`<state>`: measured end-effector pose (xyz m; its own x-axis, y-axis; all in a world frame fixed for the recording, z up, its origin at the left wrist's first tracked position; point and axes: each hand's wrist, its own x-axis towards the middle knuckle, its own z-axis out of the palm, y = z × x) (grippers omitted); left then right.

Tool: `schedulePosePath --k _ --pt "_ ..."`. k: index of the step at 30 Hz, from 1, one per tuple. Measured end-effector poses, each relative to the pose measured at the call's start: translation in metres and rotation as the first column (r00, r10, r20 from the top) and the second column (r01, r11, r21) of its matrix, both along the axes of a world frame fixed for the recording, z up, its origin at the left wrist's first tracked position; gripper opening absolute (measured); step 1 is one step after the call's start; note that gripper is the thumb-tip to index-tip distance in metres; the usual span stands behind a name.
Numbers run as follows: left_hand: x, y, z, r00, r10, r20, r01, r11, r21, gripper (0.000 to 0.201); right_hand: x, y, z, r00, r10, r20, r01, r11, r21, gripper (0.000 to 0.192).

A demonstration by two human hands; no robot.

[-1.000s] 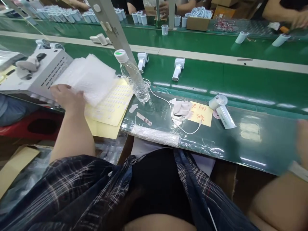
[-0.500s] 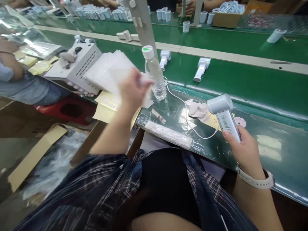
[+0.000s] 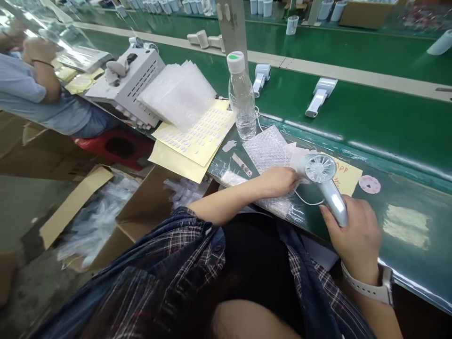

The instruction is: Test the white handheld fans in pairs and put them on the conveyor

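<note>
My right hand grips the handle of a small silver-white handheld fan, its round grille facing me. My left hand lies just left of the fan head and pinches a clear bubble-wrap bag spread on the green table edge. A thin white cable runs under the fan. A yellow note with red writing lies beneath and behind the fan.
A water bottle stands behind the bag. Left of it are yellow sticker sheets, a stack of bubble bags and a white machine. Two fans lie on the conveyor. A person's sleeve is at far left; open cartons sit below.
My left hand brought a bubble bag from the stack down to the table by the fan. My right hand, out of view a second ago, picked up the fan and turned its grille toward me.
</note>
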<state>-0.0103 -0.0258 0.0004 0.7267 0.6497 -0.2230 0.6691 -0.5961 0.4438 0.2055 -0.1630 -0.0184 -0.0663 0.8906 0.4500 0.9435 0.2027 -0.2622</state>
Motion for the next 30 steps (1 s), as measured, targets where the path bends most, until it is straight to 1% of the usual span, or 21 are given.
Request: schedulePosePath --k 3,6,10,14,23,27,30 --pt "0.0 -0.003 -0.001 1.0 0.015 -0.009 -0.015 1.0 -0.022 0.038 -0.005 0.003 0.001 0.999 0.047 -0.013 -0.047 0.999 0.003 0.03" --pt "-0.002 -0.004 -0.004 0.999 0.039 0.027 -0.038 0.999 -0.036 0.035 -0.01 0.004 0.006 0.997 0.072 -0.036 -0.072 0.997 0.002 0.028" --pt "-0.004 -0.007 -0.01 0.994 0.093 0.065 -0.092 0.996 -0.021 0.037 -0.015 0.0 0.017 0.994 0.066 -0.084 -0.067 0.998 -0.002 0.031" --pt "-0.003 -0.009 -0.016 0.992 0.094 0.082 -0.095 0.996 0.005 0.034 -0.02 -0.007 0.027 0.99 0.066 -0.122 -0.069 0.997 -0.026 0.03" --pt "0.001 -0.013 -0.029 0.984 0.098 0.147 -0.112 0.989 0.092 0.03 -0.023 -0.014 0.043 0.988 0.108 -0.111 -0.106 0.994 0.024 0.026" --pt "0.002 -0.013 -0.033 0.981 0.107 0.161 -0.127 0.985 0.117 0.029 -0.025 -0.014 0.045 0.989 0.111 -0.097 -0.108 0.993 0.038 0.026" --pt "0.001 -0.013 -0.036 0.979 0.1 0.177 -0.121 0.987 0.108 0.029 -0.027 -0.014 0.044 0.992 0.095 -0.081 -0.092 0.995 0.037 0.026"
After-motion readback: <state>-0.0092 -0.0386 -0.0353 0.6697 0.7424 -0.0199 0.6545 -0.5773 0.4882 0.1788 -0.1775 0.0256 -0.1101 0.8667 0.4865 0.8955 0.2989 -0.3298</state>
